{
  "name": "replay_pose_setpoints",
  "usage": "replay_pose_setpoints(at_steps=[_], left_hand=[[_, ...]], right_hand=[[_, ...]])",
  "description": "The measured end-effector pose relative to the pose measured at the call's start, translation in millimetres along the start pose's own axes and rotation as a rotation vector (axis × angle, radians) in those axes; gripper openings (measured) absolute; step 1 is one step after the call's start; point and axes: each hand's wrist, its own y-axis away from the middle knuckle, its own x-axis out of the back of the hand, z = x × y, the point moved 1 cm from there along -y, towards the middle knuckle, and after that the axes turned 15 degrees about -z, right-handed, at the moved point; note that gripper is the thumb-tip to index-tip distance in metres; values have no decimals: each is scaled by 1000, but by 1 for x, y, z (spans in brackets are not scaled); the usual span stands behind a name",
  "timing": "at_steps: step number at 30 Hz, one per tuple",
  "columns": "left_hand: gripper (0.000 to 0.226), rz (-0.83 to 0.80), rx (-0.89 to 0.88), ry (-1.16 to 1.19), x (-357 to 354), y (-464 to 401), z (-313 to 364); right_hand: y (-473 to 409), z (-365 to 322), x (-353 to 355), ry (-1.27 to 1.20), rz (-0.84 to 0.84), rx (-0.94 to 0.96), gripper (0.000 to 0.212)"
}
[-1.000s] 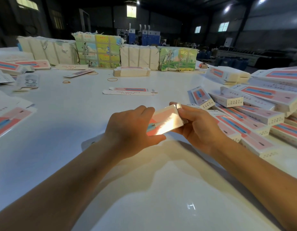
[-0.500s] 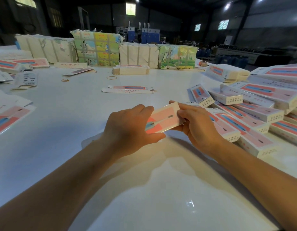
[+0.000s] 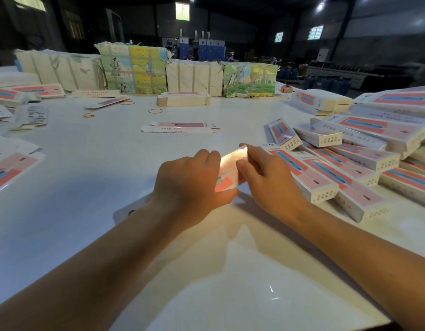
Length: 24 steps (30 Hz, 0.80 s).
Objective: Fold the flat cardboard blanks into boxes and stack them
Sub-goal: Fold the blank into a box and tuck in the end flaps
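Head view: at centre, the left hand (image 3: 192, 180) grips the near end of a pink-and-white box (image 3: 230, 169) held just above the white table (image 3: 87, 175). The right hand (image 3: 266, 177), fingers curled, has slid in over its far end, probably closing the flap. Finished boxes (image 3: 350, 168) lie heaped at right.

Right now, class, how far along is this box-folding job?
Done: many folded boxes piled at the right. In hand: left hand and right hand both grip one box. Left: a loose flat blank and a stack of blanks farther back.
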Motion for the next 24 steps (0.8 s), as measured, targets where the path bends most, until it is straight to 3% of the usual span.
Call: replay_pose_setpoints(at_steps=[5,8,10,13,18,24], left_hand=[[59,2,48,-8,0,0,0],[66,-39,195,11,-3,-4,-5],[63,-70,270,76,-4,-6,-7],[58,-97,330,132,-6,-8,-9],[51,-141,349,144,-8,-10,-6],[54,-143,330,68,-5,-8,-11]], right_hand=[[-2,0,3,-27,-44,-27,33],[-5,0,4,-351,-66,-67,46],[-7,1,5,-446,6,-122,43],[-6,3,5,-230,51,-95,13],[-3,4,-4,-59,105,-66,18],[-1,4,-7,-153,35,-56,22]])
